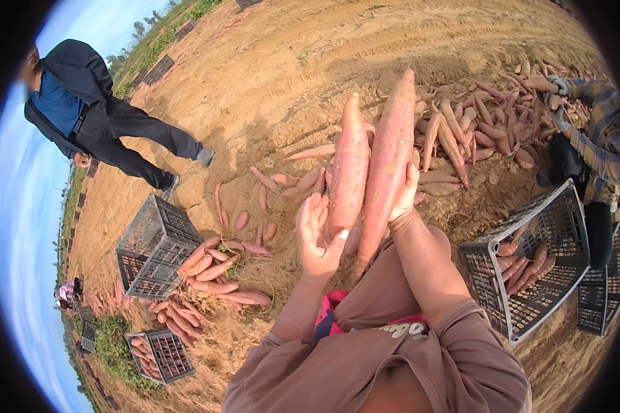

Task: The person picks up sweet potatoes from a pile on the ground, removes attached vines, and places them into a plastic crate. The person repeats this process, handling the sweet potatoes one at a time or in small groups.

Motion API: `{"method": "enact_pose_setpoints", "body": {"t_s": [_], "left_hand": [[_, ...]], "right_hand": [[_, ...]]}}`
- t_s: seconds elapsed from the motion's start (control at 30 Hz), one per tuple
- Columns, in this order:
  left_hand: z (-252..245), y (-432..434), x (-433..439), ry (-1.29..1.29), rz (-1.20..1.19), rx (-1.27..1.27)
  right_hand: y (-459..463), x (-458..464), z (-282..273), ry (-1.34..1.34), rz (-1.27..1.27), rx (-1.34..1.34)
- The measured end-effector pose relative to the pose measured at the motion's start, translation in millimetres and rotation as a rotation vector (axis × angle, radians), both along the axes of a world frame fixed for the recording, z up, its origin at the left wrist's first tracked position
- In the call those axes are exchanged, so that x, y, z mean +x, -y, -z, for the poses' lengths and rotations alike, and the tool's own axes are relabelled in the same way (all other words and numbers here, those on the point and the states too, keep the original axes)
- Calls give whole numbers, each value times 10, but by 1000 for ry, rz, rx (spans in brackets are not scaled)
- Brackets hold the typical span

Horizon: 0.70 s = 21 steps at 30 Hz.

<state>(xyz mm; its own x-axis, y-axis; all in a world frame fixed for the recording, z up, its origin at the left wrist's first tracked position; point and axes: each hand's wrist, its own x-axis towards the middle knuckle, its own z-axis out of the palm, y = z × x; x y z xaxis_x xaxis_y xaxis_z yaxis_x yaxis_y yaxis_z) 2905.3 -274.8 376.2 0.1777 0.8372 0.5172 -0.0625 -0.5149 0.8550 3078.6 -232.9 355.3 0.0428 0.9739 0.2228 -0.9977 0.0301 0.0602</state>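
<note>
My left hand (318, 235) holds a large sweet potato (350, 165) near its lower end, fingers on its left side. Another, longer sweet potato (390, 160) leans against it on the right, its pointed tip up, and my right hand (405, 193) grips it from the right side. Both roots stand nearly upright in front of my lap. Beyond them a heap of sweet potatoes (488, 121) lies on the soil, partly hidden behind the roots. Smaller sweet potatoes (263, 178) are scattered at the left of my hands.
A black plastic crate (529, 310) at the right holds several sweet potatoes. Another crate (160, 248) stands at the left beside a root pile (217, 271); a filled crate (171, 356) is below it. One person (88, 103) stands at upper left; a gloved co-worker (602, 139) handles roots at right.
</note>
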Motion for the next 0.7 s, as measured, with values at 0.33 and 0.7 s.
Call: {"method": "enact_pose_setpoints", "body": {"t_s": [0.33, 0.7], "left_hand": [[250, 174, 198, -273, 112, -115], [1076, -66, -85, -648, 22, -430]], "right_hand": [[1095, 1417, 270, -68, 596, -96], [3217, 3358, 1095, 323, 967, -659]]}}
